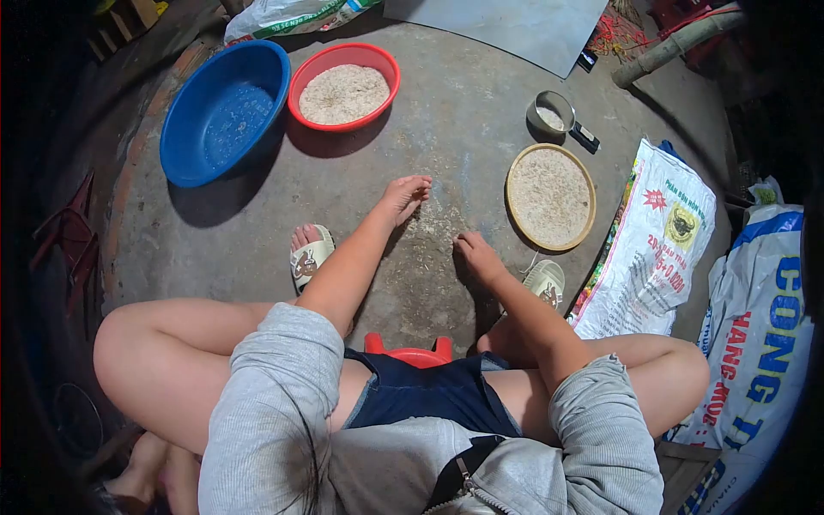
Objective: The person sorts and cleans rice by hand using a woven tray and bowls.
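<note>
Clock read from the middle of the scattered grain [440,225] on the floor, which lies between the two hands. Left hand [405,200], between 10 and 11: fingers side by side, loosely half-curled and not clamped, tips pointing to about 2; contact with the floor can't be told. Right hand [477,257], at 4: back up, fingers bent down near the floor by the grain, tips mostly hidden, can't tell if pinching anything. Sandals [311,256] on both feet, one between 8 and 9, other at 4. Red stool [412,354] at 6, between the legs. Round tray [552,248] with a tan rim, between 2 and 3, pale grain spread over it. Metal pan [541,101], black handle, between 1 and 2, some pale grain inside. Red basin [346,127] at 11, pale grain heaped in it; blue basin [190,120] just beside it at 10, tilted, specks on its inner bottom. Printed white sack [645,249] flat at 3; bigger sack [755,335], blue lettering, toward 4. Grey sheet [506,30] past 12, bamboo pole [678,45] near 2.
</note>
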The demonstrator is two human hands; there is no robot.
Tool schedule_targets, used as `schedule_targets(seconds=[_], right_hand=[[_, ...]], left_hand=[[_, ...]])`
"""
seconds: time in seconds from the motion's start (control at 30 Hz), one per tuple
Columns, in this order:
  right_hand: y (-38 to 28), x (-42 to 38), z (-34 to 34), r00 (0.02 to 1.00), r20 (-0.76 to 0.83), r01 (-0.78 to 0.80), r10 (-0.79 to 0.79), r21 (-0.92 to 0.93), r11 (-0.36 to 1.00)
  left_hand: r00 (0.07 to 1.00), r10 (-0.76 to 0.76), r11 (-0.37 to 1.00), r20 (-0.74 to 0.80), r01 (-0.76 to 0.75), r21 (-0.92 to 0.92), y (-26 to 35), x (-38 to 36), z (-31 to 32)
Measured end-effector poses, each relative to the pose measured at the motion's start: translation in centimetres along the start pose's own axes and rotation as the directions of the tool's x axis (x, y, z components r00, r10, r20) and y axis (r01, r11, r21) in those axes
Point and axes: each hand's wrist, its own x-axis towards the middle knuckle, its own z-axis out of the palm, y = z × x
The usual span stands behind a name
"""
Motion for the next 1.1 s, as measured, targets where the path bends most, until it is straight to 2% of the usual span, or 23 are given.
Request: schedule_targets(seconds=[0.13,0.17,0.23,0.37,0.43,0.47,0.53,0.57,0.63,0.7,0.77,0.8,0.83,0.9,0.97,1.03,1.1], right_hand=[[0.4,0.1,0.4,1.000,0.006,-0.017,0.017,0.064,0.998],[0.3,0.2,0.3,1.000,0.008,-0.019,0.018,0.063,0.998],[0.2,0.9,0.1,0.998,-0.051,-0.035,0.040,0.086,0.996],[-0.7,3.4,-0.7,0.985,-0.112,-0.112,0.128,0.144,0.983],[-1.7,5.5,-1.7,0.923,-0.310,-0.171,0.228,0.201,0.965],[-2.2,6.6,-2.3,0.925,-0.305,-0.172,0.228,0.201,0.964],[-3.2,8.4,-3.8,0.947,-0.322,0.112,-0.002,0.323,0.940],[-3.7,8.6,-4.4,0.947,-0.320,0.112,-0.003,0.322,0.940],[-4.5,8.7,-5.1,0.918,-0.395,0.121,-0.042,0.177,0.977],[-3.8,7.3,-4.6,0.934,-0.346,0.135,-0.084,0.126,0.983],[-2.9,5.5,-3.3,0.948,-0.294,0.151,-0.122,0.079,0.985],[-2.7,4.6,-2.6,0.976,-0.202,0.105,-0.088,0.077,0.991],[-2.3,3.8,-1.9,0.993,-0.107,0.059,-0.051,0.070,0.996],[-2.7,2.7,-1.7,0.996,-0.084,0.007,-0.001,0.076,0.997],[-2.7,1.7,-1.1,0.997,-0.062,-0.043,0.049,0.080,0.996],[-2.2,0.9,0.5,0.987,-0.119,-0.095,0.110,0.131,0.987],[-2.0,0.0,0.5,0.992,-0.066,-0.101,0.110,0.118,0.988]], left_hand=[[1.000,0.003,0.997,-0.022,-0.005,-0.082,-0.7,0.4,0.0],[0.997,0.009,0.995,-0.070,-0.016,-0.099,-1.1,0.6,-0.2],[0.993,0.017,0.992,-0.114,-0.031,-0.120,-2.2,1.1,-0.3],[0.977,-0.036,0.999,-0.211,0.029,-0.036,-4.4,1.2,0.8],[0.949,-0.220,0.975,-0.226,0.215,-0.049,-5.2,1.6,1.6],[0.948,-0.223,0.975,-0.228,0.216,-0.054,-5.1,1.1,2.6],[0.952,-0.297,0.928,-0.072,0.270,-0.257,-3.7,-0.2,5.0],[0.952,-0.296,0.927,-0.071,0.269,-0.259,-3.8,0.3,4.8],[0.956,-0.291,0.933,-0.034,0.276,-0.229,-3.5,2.1,3.8],[0.963,-0.269,0.949,-0.034,0.259,-0.181,-2.9,2.9,2.5],[0.945,-0.318,0.919,-0.076,0.288,-0.271,-2.8,3.5,0.7],[0.932,-0.309,0.928,-0.190,0.252,-0.274,-2.7,3.3,0.3],[0.932,-0.310,0.928,-0.190,0.252,-0.275,-2.5,3.1,-0.3],[0.905,-0.319,0.910,-0.281,0.210,-0.357,-2.8,3.0,-2.6],[0.913,-0.325,0.907,-0.246,0.227,-0.354,-2.7,2.8,-5.1],[0.922,-0.325,0.907,-0.211,0.241,-0.345,-2.5,2.6,-5.6],[0.899,-0.291,0.917,-0.327,0.165,-0.362,-1.5,1.9,-4.8]])
